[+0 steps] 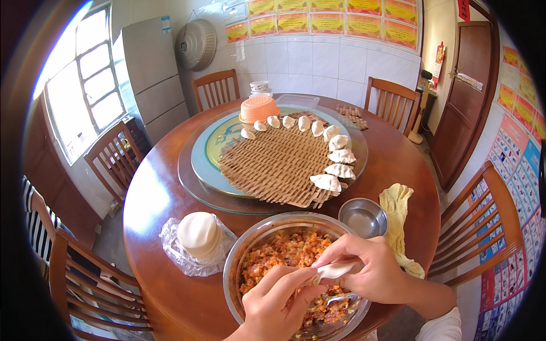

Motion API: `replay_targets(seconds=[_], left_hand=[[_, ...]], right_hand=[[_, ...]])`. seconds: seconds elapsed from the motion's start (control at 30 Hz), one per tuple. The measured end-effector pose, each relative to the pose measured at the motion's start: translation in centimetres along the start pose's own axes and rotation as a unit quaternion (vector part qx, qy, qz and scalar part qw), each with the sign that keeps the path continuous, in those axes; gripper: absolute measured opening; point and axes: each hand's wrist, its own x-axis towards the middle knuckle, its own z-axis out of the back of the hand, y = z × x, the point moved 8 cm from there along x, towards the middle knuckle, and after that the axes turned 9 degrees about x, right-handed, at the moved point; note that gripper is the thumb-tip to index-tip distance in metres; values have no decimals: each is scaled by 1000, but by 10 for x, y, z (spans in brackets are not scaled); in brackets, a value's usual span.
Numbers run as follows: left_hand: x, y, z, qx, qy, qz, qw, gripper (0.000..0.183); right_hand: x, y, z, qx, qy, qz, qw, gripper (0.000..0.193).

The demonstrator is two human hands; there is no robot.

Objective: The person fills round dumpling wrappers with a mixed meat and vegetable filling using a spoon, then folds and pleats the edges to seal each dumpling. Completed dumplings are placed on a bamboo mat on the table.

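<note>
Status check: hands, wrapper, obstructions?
Left hand and right hand both pinching dumpling wrapper. Wrapper looks folded, above metal bowl. Metal utensil in bowl, near right hand.

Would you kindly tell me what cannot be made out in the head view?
In the head view:
- Dumpling wrapper: its inside, hidden by dough and the left hand and right hand.
- Metal utensil: its kind, partly hidden in the filling.
- Striped garment: cut off by the dark left rim.
- Wall sheets: print too small.
</note>
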Motion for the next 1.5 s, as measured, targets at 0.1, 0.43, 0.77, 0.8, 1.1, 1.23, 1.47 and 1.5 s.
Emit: replay_targets(seconds=[0.1, 0.43, 0.77, 0.8, 1.1, 1.23, 1.47, 1.5], left_hand=[[0, 8, -5, -39, 22, 20, 999, 11], [-10, 29, -18, -220, 60, 154, 961, 8], [-12, 35, -14, -190, 17, 197, 962, 5], [-12, 36, -14, -192, 6, 202, 960, 4], [-2, 3, 1, -17, 3, 30, 999, 14], [0, -5, 6, -45, -26, -4, 999, 13], [-4, 7, 2, -2, -36, 16, 999, 12], [-5, 8, 4, -3, -37, 19, 999, 11]], right_hand=[[-1, -4, -1, 19, 36, -34, 999, 18], [-7, -16, 4, 153, 20, -129, 980, 21], [-10, -19, 2, 172, 30, -113, 978, 16], [-9, -17, 1, 152, 40, -95, 983, 15], [-5, -8, -3, 76, 38, -37, 996, 13], [-8, -8, -2, 84, 7, -58, 995, 13], [-12, -13, -9, 126, 19, -67, 989, 18], [-14, -15, -11, 140, 35, -83, 986, 18]])
